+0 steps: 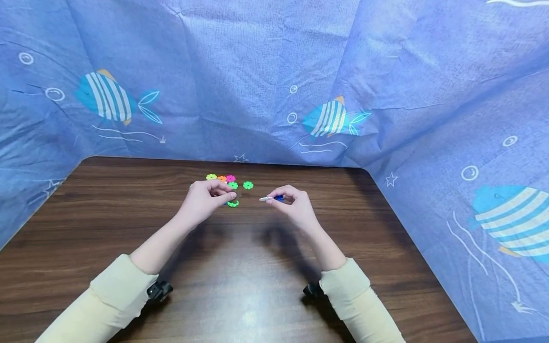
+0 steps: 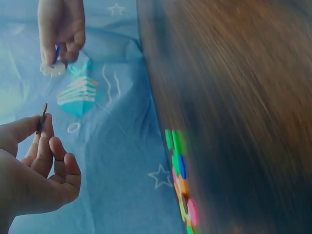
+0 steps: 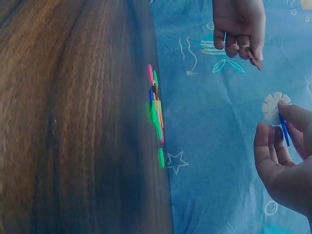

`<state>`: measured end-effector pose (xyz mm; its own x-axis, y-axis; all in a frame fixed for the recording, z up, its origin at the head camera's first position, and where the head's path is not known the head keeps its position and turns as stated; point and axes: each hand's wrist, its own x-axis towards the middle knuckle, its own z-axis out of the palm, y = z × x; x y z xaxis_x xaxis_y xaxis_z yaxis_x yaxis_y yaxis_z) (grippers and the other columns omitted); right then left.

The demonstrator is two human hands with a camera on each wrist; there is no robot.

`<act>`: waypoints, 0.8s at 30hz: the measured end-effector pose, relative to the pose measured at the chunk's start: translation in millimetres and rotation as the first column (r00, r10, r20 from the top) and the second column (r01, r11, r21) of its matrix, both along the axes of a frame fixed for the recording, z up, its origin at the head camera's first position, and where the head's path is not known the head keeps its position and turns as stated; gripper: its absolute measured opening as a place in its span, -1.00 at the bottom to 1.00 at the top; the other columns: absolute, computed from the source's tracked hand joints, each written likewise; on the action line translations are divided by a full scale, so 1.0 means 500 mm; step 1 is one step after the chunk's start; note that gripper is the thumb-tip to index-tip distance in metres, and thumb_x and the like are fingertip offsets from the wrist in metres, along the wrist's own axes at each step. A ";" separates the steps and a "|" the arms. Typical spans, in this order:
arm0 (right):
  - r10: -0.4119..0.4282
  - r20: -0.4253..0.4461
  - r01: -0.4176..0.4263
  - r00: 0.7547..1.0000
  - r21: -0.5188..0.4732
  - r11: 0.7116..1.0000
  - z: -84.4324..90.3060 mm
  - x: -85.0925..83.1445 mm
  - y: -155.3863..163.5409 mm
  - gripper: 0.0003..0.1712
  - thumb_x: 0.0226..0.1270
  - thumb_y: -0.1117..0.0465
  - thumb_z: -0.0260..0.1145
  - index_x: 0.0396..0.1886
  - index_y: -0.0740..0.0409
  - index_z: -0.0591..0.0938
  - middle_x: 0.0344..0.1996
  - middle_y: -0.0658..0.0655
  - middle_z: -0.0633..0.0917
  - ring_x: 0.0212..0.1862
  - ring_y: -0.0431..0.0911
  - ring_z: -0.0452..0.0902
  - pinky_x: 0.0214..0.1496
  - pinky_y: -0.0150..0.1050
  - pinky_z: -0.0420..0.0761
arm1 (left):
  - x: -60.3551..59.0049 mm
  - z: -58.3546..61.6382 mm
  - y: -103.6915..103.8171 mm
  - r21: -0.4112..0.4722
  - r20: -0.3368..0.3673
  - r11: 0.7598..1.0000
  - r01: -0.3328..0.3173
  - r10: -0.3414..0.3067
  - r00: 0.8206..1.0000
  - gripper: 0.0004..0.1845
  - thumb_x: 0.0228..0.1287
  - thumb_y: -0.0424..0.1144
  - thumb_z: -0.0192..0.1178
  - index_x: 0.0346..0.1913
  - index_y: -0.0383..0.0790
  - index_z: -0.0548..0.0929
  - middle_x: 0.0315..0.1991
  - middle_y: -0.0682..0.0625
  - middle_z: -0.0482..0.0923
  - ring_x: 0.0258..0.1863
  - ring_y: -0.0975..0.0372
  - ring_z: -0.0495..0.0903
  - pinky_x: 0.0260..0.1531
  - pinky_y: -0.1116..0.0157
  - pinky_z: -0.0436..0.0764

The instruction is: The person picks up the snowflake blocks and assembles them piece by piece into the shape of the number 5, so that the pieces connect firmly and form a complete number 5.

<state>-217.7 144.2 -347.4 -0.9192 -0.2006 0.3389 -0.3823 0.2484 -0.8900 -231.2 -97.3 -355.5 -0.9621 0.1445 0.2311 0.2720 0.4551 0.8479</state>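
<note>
The blue fish-print cloth (image 1: 266, 71) hangs behind and beside the brown wooden table (image 1: 240, 267). A heap of coloured snowflake discs (image 1: 229, 183) lies near the table's far edge, just beyond my hands. My right hand (image 1: 293, 205) pinches a white disc (image 1: 266, 198) joined to a blue disc (image 1: 279, 197), held above the table; the white one lies flat, its edge pointing left toward my other hand. My left hand (image 1: 208, 197) pinches a small dark disc (image 2: 43, 117) between thumb and forefinger, edge-on and upright in the wrist view.
</note>
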 end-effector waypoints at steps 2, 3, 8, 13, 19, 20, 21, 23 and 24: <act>-0.009 -0.022 0.009 1.000 0.003 1.000 -0.001 0.000 -0.002 -0.86 0.08 0.41 0.41 -0.33 0.38 0.68 -0.38 0.13 0.68 -0.49 -0.33 0.39 -0.44 -0.51 0.38 | 0.005 0.001 0.006 0.042 0.025 0.999 -0.001 -0.001 1.000 -0.79 0.12 -0.21 0.36 -0.25 -0.28 0.70 -0.43 -0.11 0.70 -0.48 0.32 0.56 -0.46 0.40 0.48; -0.010 -0.031 0.010 0.999 -0.002 1.000 -0.001 0.001 -0.004 -0.86 0.09 0.42 0.41 -0.33 0.38 0.68 -0.38 0.15 0.68 -0.47 -0.31 0.41 -0.44 -0.51 0.39 | 0.007 0.001 0.009 0.061 0.036 0.998 -0.001 -0.001 0.999 -0.78 0.12 -0.21 0.35 -0.23 -0.30 0.69 -0.43 -0.12 0.70 -0.48 0.33 0.56 -0.45 0.40 0.49; -0.004 -0.078 0.001 0.997 -0.032 0.999 0.001 0.005 -0.015 -0.88 0.10 0.44 0.38 -0.34 0.42 0.67 -0.40 0.23 0.67 -0.41 -0.21 0.46 -0.40 -0.50 0.44 | 0.014 0.000 0.026 0.144 0.062 0.989 -0.022 0.013 0.998 -0.75 0.12 -0.22 0.35 -0.23 -0.35 0.67 -0.54 -0.01 0.64 -0.51 0.35 0.53 -0.47 0.41 0.47; -0.011 -0.133 0.006 0.991 -0.040 0.999 0.007 0.011 -0.026 -0.90 0.09 0.45 0.38 -0.36 0.42 0.67 -0.42 0.27 0.65 -0.50 -0.24 0.36 -0.47 -0.51 0.35 | 0.018 -0.001 0.039 0.192 0.075 0.981 -0.037 0.023 0.997 -0.74 0.13 -0.22 0.35 -0.22 -0.36 0.67 -0.56 0.04 0.63 -0.51 0.35 0.50 -0.49 0.41 0.43; -0.016 -0.167 0.014 0.986 -0.013 1.000 0.000 0.006 -0.030 -0.89 0.09 0.39 0.42 -0.36 0.34 0.70 -0.38 0.24 0.68 -0.56 -0.25 0.28 -0.53 -0.47 0.27 | 0.021 -0.006 0.050 0.242 0.111 0.970 -0.033 0.006 0.994 -0.74 0.14 -0.19 0.34 -0.19 -0.30 0.67 -0.43 -0.15 0.70 -0.47 0.37 0.56 -0.45 0.38 0.46; -0.014 -0.167 0.012 0.986 -0.013 1.000 0.000 0.006 -0.030 -0.89 0.09 0.39 0.42 -0.36 0.34 0.70 -0.37 0.24 0.69 -0.54 -0.24 0.31 -0.52 -0.47 0.29 | 0.022 -0.007 0.051 0.251 0.113 0.968 -0.030 0.002 0.994 -0.74 0.14 -0.19 0.34 -0.19 -0.30 0.67 -0.40 -0.17 0.70 -0.47 0.38 0.57 -0.44 0.39 0.47; -0.010 -0.167 0.008 0.986 -0.013 1.000 0.000 0.006 -0.031 -0.89 0.09 0.39 0.42 -0.36 0.34 0.70 -0.37 0.24 0.69 -0.52 -0.23 0.33 -0.51 -0.47 0.30 | 0.022 -0.008 0.052 0.259 0.116 0.966 -0.025 -0.005 0.993 -0.74 0.15 -0.19 0.34 -0.18 -0.30 0.67 -0.40 -0.17 0.70 -0.46 0.37 0.58 -0.43 0.38 0.49; -0.003 -0.169 0.000 0.986 -0.015 1.000 0.001 0.006 -0.032 -0.90 0.09 0.39 0.41 -0.36 0.35 0.70 -0.36 0.24 0.69 -0.49 -0.22 0.36 -0.50 -0.47 0.32 | 0.022 -0.009 0.054 0.277 0.123 0.961 -0.015 -0.020 0.992 -0.74 0.15 -0.20 0.33 -0.18 -0.32 0.66 -0.44 -0.08 0.71 -0.45 0.37 0.60 -0.41 0.39 0.50; 0.000 -0.166 -0.002 0.986 -0.010 1.000 0.008 0.012 -0.034 -0.90 0.09 0.41 0.41 -0.37 0.38 0.69 -0.36 0.29 0.68 -0.48 -0.19 0.38 -0.49 -0.48 0.33 | 0.022 -0.010 0.055 0.286 0.129 0.958 -0.011 -0.027 0.991 -0.74 0.15 -0.21 0.33 -0.18 -0.32 0.66 -0.46 -0.06 0.70 -0.45 0.37 0.60 -0.41 0.39 0.51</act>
